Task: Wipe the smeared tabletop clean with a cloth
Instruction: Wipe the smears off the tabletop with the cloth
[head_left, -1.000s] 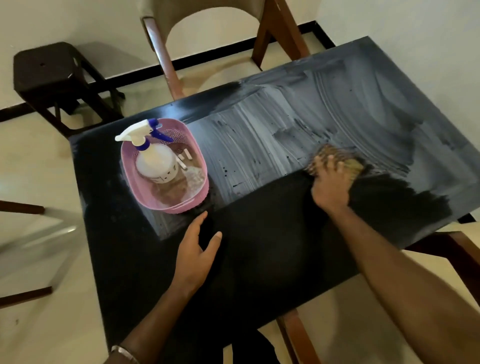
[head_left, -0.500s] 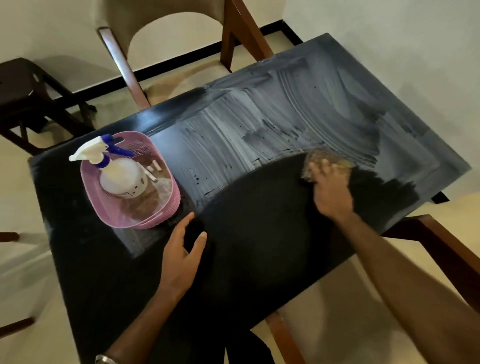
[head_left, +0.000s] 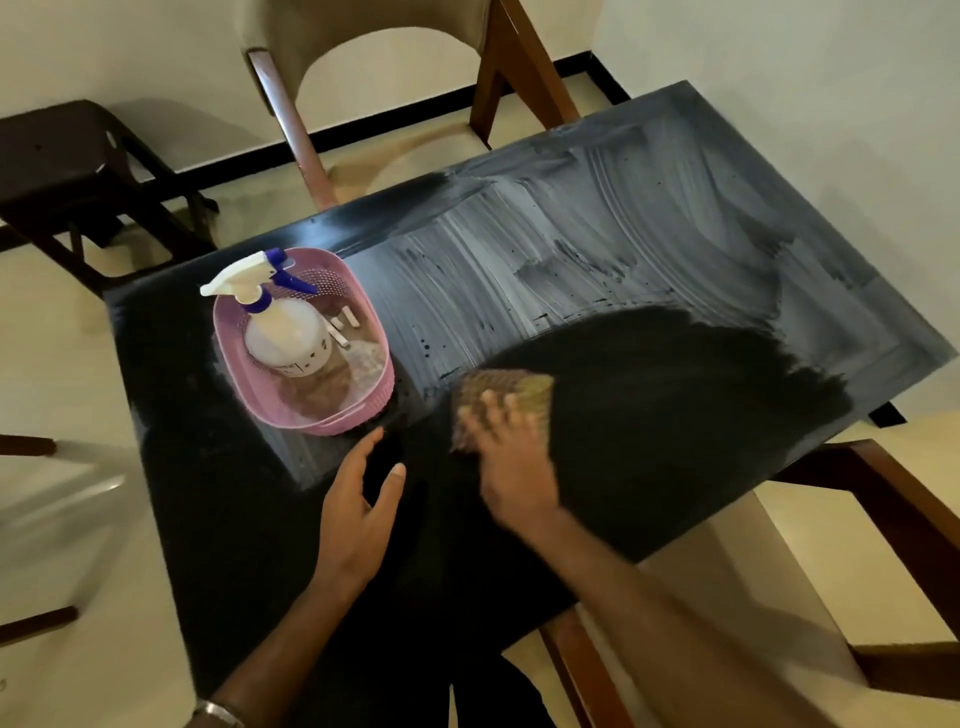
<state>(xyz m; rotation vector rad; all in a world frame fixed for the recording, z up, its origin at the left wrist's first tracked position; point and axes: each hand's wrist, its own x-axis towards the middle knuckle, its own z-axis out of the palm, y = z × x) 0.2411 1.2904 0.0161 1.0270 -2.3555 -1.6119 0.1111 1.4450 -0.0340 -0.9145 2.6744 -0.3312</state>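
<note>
Cloth (head_left: 501, 397) lies flat on the tabletop (head_left: 675, 415) beside the basket (head_left: 306, 410), pressed by right hand (head_left: 511, 457) with fingers spread. Left hand (head_left: 358, 512) rests relaxed, holding nothing. Recommend overlapping strokes into the far smears (head_left: 597, 249), with even pressure.

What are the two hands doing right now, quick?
Left hand: open, resting on the tabletop, holding nothing.
Right hand: open, fingers spread, pressing the cloth flat on the tabletop.

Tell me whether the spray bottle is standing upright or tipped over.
Upright. The spray bottle stands inside the pink basket with its white trigger head on top, nozzle pointing left.
</note>
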